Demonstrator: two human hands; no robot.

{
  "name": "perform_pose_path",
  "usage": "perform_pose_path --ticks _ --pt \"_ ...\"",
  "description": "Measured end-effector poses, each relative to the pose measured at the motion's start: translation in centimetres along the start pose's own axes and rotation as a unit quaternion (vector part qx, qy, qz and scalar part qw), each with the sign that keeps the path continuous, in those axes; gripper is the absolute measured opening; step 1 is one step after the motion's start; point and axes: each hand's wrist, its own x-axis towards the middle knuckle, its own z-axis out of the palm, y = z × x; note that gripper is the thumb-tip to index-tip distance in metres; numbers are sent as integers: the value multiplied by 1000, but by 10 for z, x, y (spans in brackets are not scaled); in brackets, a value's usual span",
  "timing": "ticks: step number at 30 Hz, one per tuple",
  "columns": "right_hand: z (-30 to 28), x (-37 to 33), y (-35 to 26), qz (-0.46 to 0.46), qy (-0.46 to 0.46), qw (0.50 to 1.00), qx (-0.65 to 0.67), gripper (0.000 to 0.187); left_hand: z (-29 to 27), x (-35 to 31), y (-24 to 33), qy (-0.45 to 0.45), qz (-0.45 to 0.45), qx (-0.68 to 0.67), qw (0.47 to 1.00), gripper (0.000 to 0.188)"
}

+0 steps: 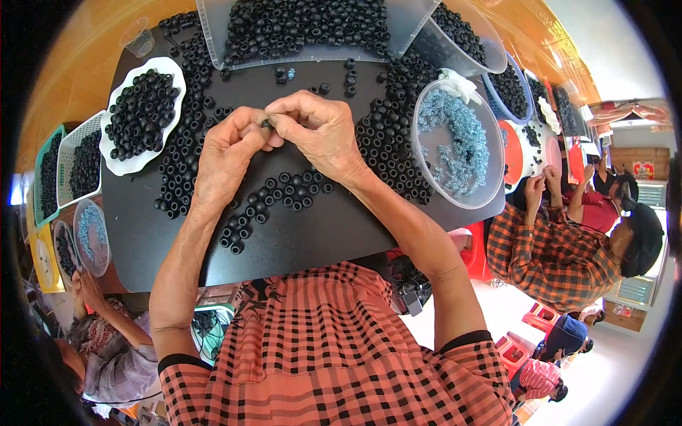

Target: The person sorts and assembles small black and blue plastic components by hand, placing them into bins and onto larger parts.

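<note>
My left hand and my right hand meet over the dark table, both closed in a pinch. Between the fingertips is a small black round part, mostly covered by the fingers. A loose band of black hollow round parts lies just below the hands. Beyond the fingers are a few more of these parts and a small light-blue clear piece. Larger heaps of black parts spread on both sides, one left of my left hand and another right of my right hand.
A clear bin of black parts stands at the far edge. At left is a scalloped white plate heaped with black parts. A round clear tub at right holds blue pieces. Co-workers sit at left and right.
</note>
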Motion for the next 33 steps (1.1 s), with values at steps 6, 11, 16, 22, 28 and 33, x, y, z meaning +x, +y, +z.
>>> perform_pose_path --ticks 6,11,16,22,28,33 --pt "-3 2 3 -56 -24 997 -40 13 -2 0 -2 4 5 -17 1000 10" --pt "-7 4 -5 -159 -51 969 -183 27 -5 0 -2 15 -18 -48 999 10" --pt "-1 1 -6 -170 -48 965 -193 33 -3 0 2 21 -55 -122 991 12" --pt "3 -2 2 -182 -20 956 -229 32 -1 -3 -2 8 -65 -182 981 12" --pt "4 -2 1 -195 -7 950 -243 30 -4 -2 -2 -42 -83 -206 974 13" --pt "1 0 1 -203 -15 948 -244 27 -1 -1 -1 -20 -77 -219 973 14"
